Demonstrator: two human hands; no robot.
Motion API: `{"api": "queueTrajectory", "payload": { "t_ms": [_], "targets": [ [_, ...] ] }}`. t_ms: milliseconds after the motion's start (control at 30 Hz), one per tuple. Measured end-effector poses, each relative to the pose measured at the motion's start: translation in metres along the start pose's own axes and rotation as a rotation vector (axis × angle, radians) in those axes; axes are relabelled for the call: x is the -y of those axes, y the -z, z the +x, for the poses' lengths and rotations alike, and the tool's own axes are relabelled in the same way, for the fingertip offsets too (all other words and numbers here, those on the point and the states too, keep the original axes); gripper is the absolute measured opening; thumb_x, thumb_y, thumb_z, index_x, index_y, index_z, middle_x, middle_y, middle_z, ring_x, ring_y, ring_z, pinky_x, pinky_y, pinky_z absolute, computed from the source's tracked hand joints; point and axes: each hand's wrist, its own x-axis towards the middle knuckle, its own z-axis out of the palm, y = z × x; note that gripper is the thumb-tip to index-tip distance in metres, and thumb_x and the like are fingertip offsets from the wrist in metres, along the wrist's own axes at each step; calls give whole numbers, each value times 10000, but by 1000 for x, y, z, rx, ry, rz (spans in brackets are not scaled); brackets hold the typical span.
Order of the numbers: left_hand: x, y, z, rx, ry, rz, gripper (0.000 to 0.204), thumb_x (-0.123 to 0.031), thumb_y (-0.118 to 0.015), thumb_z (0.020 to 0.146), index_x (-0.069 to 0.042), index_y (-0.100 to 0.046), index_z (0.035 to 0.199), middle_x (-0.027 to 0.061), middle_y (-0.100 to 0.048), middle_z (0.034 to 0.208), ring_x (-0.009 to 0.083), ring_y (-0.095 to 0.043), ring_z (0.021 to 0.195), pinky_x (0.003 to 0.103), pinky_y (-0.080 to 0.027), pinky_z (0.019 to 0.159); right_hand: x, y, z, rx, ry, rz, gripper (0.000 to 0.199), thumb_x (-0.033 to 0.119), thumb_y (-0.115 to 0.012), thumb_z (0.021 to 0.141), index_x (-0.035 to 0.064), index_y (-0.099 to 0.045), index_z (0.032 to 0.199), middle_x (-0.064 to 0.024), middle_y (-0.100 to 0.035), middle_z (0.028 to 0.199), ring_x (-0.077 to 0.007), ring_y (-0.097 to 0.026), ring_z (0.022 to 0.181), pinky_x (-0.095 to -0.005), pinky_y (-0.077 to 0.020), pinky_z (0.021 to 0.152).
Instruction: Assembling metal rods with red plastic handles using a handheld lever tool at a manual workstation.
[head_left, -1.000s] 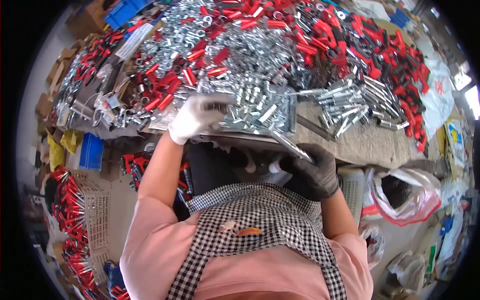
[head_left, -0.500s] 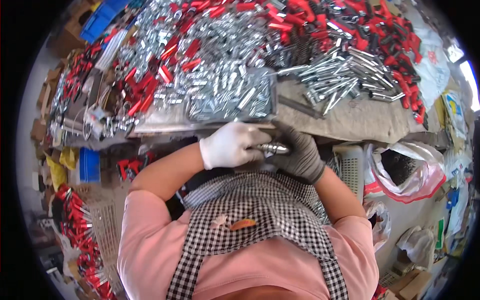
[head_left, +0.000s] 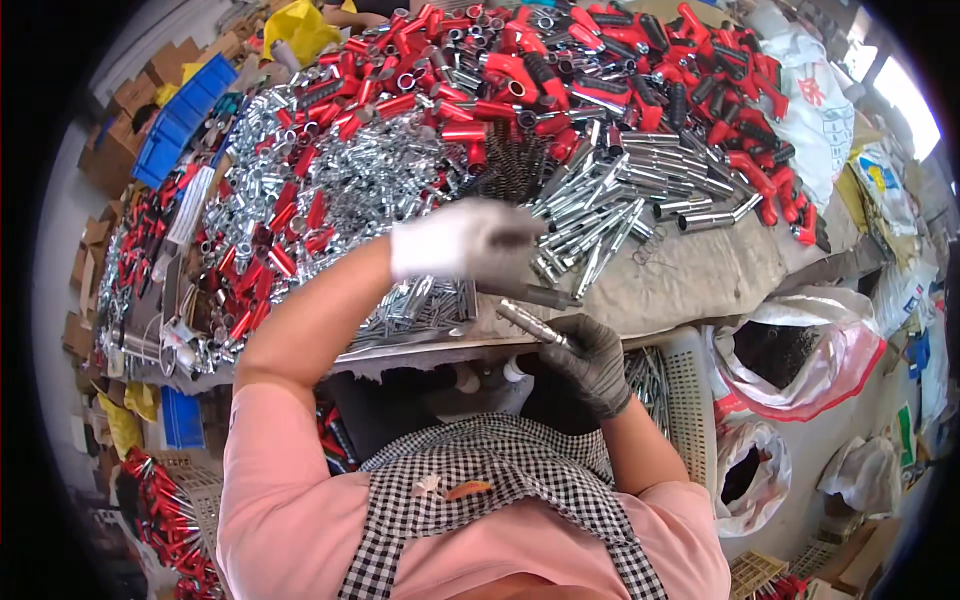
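Observation:
My left hand (head_left: 465, 242), in a white glove, reaches over the workbench beside the pile of shiny metal tubes (head_left: 640, 190) and just nearer than the dark coil springs (head_left: 513, 165). Motion smears its fingers, so their grip is unclear. At the bench's front edge my right hand (head_left: 590, 365), in a dark grey glove, is closed around a shiny metal rod with a ribbed section (head_left: 532, 323), whose free end points up and left. Under my left forearm lies a tray of small metal pins (head_left: 425, 315), partly hidden. Beyond it spreads a heap of small silvery fittings (head_left: 370, 165).
Red-and-black handles (head_left: 660, 85) cover the bench's far side. A dark flat bar (head_left: 535, 293) lies near the front edge. To my right stand a pale plastic basket (head_left: 690, 385) holding metal rods and an open white sack (head_left: 800, 395). A blue bin (head_left: 180, 120) sits far left.
My left hand has left my right hand and moved away over the bench. My right hand keeps the metal rod, now more exposed and tilted, slightly lower in view. The view has also shifted.

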Motion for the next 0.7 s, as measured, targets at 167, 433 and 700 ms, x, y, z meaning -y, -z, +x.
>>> {"api": "queueTrajectory", "payload": {
  "t_ms": [167,433,700],
  "targets": [
    [30,8,131,-435,-94,730,396,-295,-619,832,-18,-626,1115,206,-656,1094,392,-592,1095,471,-458,957,6,15,-6,-67,-57,-22,375,208,-816,807,-6,-661,1073,-34,-689,926,-99,-608,843,-278,-513,770],
    [41,28,221,101,241,955,480,-240,-613,804,-87,-640,1258,170,-670,1203,378,-631,1122,499,-468,987,14,14,-16,-147,-91,42,384,194,-835,779,0,-678,1071,-16,-685,914,-83,-598,832,-255,-496,766],
    [31,61,92,-722,-131,365,339,-154,-575,846,-9,-632,1146,199,-679,946,348,-666,896,407,-516,792,4,4,-18,-192,-52,77,326,150,-766,847,-20,-650,1100,-45,-690,921,-106,-628,854,-267,-517,783]
  ]
}}
